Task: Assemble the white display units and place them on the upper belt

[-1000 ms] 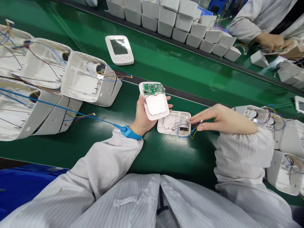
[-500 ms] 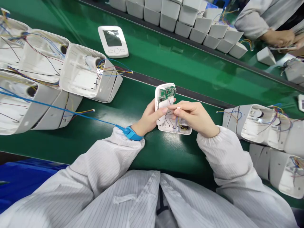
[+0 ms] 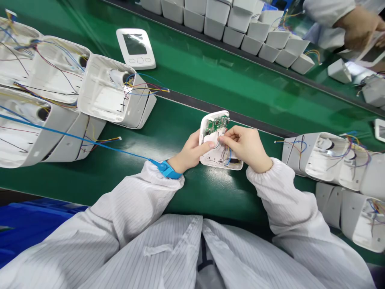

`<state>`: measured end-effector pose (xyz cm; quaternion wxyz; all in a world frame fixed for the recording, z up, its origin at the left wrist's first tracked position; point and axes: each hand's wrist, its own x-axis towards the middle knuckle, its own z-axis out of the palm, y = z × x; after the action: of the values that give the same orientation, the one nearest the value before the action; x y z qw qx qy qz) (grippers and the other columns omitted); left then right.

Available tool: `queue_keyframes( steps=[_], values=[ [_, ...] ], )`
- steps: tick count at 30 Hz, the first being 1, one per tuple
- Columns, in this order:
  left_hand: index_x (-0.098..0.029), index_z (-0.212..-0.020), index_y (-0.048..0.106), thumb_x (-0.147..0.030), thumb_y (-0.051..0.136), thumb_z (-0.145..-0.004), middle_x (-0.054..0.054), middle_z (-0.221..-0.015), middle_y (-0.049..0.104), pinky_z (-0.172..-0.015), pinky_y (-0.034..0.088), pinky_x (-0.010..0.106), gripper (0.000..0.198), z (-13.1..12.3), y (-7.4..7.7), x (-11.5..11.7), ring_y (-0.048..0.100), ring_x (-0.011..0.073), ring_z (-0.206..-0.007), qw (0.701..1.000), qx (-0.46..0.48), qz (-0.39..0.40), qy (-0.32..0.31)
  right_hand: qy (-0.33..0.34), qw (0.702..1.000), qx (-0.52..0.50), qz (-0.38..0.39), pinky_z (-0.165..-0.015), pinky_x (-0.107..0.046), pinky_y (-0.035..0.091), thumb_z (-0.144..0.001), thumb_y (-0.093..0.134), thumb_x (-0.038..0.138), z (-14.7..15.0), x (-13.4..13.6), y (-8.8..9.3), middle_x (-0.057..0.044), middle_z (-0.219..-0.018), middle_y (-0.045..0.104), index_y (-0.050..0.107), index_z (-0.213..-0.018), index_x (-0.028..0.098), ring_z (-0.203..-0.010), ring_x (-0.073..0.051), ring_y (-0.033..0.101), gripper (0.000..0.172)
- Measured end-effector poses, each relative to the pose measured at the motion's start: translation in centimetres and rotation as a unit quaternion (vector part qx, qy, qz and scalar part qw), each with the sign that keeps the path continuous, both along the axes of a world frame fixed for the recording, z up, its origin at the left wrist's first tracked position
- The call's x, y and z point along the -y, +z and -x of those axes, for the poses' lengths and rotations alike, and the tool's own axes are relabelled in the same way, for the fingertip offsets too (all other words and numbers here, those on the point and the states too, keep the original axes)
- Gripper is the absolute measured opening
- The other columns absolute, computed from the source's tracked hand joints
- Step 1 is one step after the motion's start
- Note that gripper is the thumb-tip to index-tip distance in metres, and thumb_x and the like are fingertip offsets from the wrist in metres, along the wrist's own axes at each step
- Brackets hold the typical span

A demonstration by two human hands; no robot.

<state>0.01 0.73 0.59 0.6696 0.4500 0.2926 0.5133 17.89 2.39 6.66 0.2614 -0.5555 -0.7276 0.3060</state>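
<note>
Clasping the panel (image 3: pixel 214 123) in your left hand (image 3: pixel 189 153), you pinch wires (image 3: pixel 228 155) at its four o'clock with your right hand (image 3: pixel 249 146), shell (image 3: pixel 210 162) not yet joined.

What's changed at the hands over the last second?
The right hand moved left from the shell's edge and now pinches the wires at the panel. The left hand swung that panel right, over the shell. Unchanged: left grip on the panel, shell on the belt, display unit beyond.
</note>
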Motion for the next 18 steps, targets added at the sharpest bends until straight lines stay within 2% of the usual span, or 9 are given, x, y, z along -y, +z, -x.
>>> queue_keyframes(
  steps=[3, 6, 11, 18],
  values=[
    [-0.016, -0.115, 0.066, -0.04, 0.076, -0.078, 0.009, -0.112, 0.071, -0.088, 0.052, 0.037, 0.045, 0.01, -0.11, 0.0, 0.066, 0.0266, -0.101, 1.0, -0.009, -0.008, 0.003, 0.031, 0.998, 0.051, -0.033, -0.061, -0.027, 0.043, -0.087, 0.067, 0.035, -0.09, 0.0, 0.21, 0.001, -0.063, 0.067, 0.065, -0.072, 0.018, -0.057, -0.013, 0.059, 0.023],
    [-0.016, -0.115, 0.065, -0.04, 0.075, -0.078, 0.008, -0.11, 0.071, -0.087, 0.052, 0.036, 0.045, 0.04, -0.12, -0.01, 0.066, 0.0256, -0.099, 1.0, -0.023, -0.017, 0.002, 0.053, 0.995, 0.059, -0.062, -0.062, -0.027, 0.041, -0.09, 0.063, 0.034, 0.02, 0.07, 0.28, 0.001, -0.066, 0.067, 0.064, -0.076, 0.018, -0.059, -0.013, 0.058, 0.021],
    [-0.017, -0.116, 0.064, -0.041, 0.075, -0.079, 0.008, -0.112, 0.07, -0.089, 0.05, 0.036, 0.045, -0.07, -0.1, 0.13, 0.065, 0.0257, -0.102, 1.0, -0.019, -0.017, 0.008, 0.055, 0.994, 0.037, -0.083, -0.064, -0.028, 0.044, -0.092, 0.058, 0.029, 0.29, 0.35, 0.06, -0.001, -0.075, 0.07, 0.063, -0.082, 0.02, -0.067, -0.015, 0.062, 0.015],
    [-0.017, -0.115, 0.064, -0.044, 0.073, -0.08, 0.009, -0.114, 0.069, -0.093, 0.05, 0.038, 0.046, -0.1, 0.15, 0.28, 0.064, 0.0272, -0.104, 0.999, -0.033, -0.029, 0.007, 0.042, 0.993, 0.048, -0.098, -0.064, -0.028, 0.044, -0.097, 0.051, 0.034, 0.47, 0.59, -0.27, -0.001, -0.074, 0.07, 0.062, -0.084, 0.021, -0.067, -0.016, 0.063, 0.021]
  ],
)
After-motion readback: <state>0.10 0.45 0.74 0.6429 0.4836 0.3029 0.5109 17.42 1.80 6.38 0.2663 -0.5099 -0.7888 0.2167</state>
